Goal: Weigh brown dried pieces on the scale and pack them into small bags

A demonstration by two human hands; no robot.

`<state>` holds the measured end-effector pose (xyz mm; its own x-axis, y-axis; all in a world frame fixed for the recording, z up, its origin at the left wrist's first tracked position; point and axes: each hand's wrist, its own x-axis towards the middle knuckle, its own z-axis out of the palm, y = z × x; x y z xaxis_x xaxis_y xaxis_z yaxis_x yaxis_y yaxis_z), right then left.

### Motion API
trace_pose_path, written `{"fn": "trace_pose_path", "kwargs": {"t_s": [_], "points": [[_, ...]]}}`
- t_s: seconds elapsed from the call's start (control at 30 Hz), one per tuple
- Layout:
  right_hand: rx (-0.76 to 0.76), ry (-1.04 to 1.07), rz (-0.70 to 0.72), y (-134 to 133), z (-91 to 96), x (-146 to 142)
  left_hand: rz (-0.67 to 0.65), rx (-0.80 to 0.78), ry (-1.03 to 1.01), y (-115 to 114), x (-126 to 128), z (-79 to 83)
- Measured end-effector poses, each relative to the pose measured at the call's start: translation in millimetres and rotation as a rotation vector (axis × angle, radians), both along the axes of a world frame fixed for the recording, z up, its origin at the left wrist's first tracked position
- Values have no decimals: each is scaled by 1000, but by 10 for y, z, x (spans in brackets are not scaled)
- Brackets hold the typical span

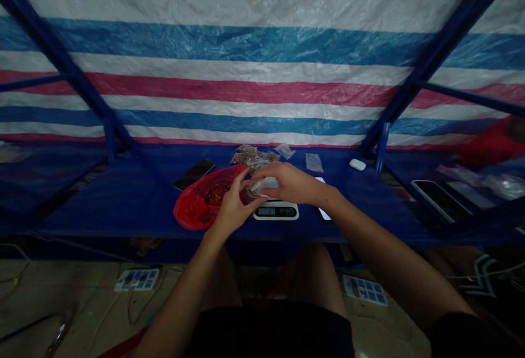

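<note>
My left hand (pixel 235 203) and my right hand (pixel 289 182) meet over a small digital scale (pixel 276 211) near the front of the blue table. Between them is a small clear plastic bag (pixel 257 187), gripped by the fingers of both hands; its contents are hard to make out. Left of the scale lies an opened red plastic bag (pixel 189 205), with many small brownish pieces (pixel 217 192) inside. Behind my hands are several filled clear bags (pixel 250 156). The digits on the scale's display are too small to read.
A dark phone (pixel 194 174) lies behind the red bag, a white-screened phone (pixel 324 213) right of the scale. Flat clear bags (pixel 314 162) and a white case (pixel 357 164) sit farther back. Blue metal posts (pixel 381 147) flank the table (pixel 102 199); a striped sheet (pixel 254 95) hangs behind.
</note>
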<state>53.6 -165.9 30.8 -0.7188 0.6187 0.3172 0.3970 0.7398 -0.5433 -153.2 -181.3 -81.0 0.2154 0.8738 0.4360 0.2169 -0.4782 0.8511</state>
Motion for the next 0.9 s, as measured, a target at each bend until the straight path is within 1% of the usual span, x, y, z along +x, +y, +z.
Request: {"fn": "trace_pose_path", "kwargs": {"t_s": [0.1, 0.17, 0.23, 0.33, 0.43, 0.53, 0.6, 0.63, 0.7, 0.77, 0.83, 0.87, 0.9], "points": [[37, 39, -10, -9, -19, -7, 5, -9, -24, -3, 11, 6], [62, 67, -43, -13, -79, 23, 10, -6, -34, -8, 17, -9], [69, 113, -108, -12, -172, 78, 14, 6, -44, -22, 21, -41], [31, 208, -240, 4, -371, 182, 40, 52, -46, -65, 30, -113], [-8, 235, -342, 48, -632, 283, 99, 110, -37, -124, 58, -197], [3, 187, -460, 120, -896, 369, 185, 113, -18, -188, 90, -277], [6, 136, -515, 165, -1019, 415, 225, 87, 7, -233, 96, -314], [10, 111, -531, 178, -1052, 431, 232, 71, 21, -256, 91, -324], [46, 82, -562, 162, -1055, 441, 225, 45, 50, -298, 70, -326], [119, 119, -617, 69, -988, 414, 186, 36, 69, -329, 42, -310], [198, 218, -677, -103, -893, 348, 138, 39, 65, -343, 22, -288], [214, 268, -686, -207, -848, 303, 121, 36, 55, -345, 18, -277], [196, 300, -660, -314, -810, 253, 112, 27, 41, -345, 19, -268]]}}
